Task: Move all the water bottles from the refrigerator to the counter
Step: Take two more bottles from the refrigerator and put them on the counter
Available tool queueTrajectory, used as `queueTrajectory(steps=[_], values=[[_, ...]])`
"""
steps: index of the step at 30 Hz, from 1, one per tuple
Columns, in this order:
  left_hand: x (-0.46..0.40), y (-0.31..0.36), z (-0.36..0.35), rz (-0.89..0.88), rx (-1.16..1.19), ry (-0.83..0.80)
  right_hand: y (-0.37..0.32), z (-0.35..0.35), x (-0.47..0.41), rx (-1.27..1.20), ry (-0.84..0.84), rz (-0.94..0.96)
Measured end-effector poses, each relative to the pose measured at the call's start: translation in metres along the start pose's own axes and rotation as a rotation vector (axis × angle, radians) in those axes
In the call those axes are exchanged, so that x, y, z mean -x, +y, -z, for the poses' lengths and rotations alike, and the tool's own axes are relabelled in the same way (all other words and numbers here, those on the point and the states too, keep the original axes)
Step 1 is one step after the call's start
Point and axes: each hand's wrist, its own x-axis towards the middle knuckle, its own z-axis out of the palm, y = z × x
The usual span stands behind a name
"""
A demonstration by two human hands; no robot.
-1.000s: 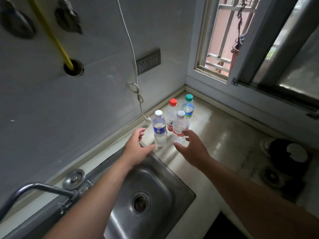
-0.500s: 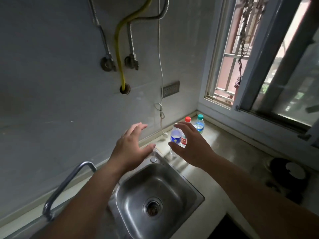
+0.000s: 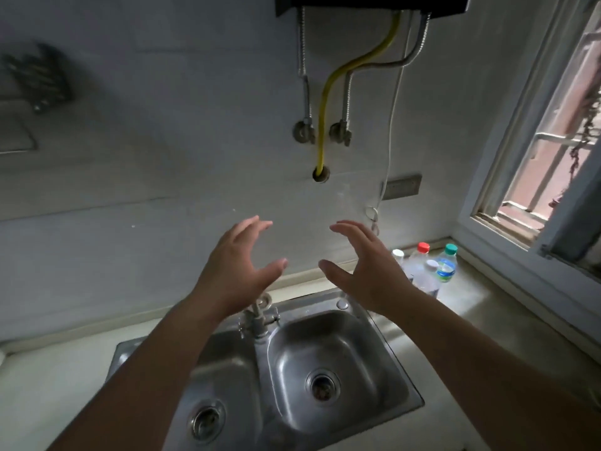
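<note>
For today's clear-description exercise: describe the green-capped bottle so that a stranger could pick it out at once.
Find the window on the right, then the counter corner beneath it, where four bottles stand together. The green-capped bottle is nearest the window, the only one with a green cap and a blue-green label.

Water bottles (image 3: 426, 271) clustered on counter (image 3: 494, 317), right of sink (image 3: 325, 362), in corner below window (image 3: 536, 177).

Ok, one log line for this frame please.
left hand: open, empty | right hand: open, empty | four bottles: upright on counter, right of sink | fridge: unseen
</note>
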Motion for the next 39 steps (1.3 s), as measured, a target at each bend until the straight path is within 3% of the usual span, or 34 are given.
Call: queueTrajectory(steps=[12, 24, 39], values=[[0.125, -0.054, 0.102, 0.296, -0.177, 0.229, -0.13, -0.09, -0.005, -0.27, -0.222, 0.315], [0.256, -0.12, 0.219, 0.486, -0.233, 0.413, -0.298, -0.182, 0.022, -0.34, -0.358, 0.501], [0.481, -0.214, 0.409, 0.665, -0.346, 0.588, -0.586, -0.301, 0.108, -0.523, -0.574, 0.734]])
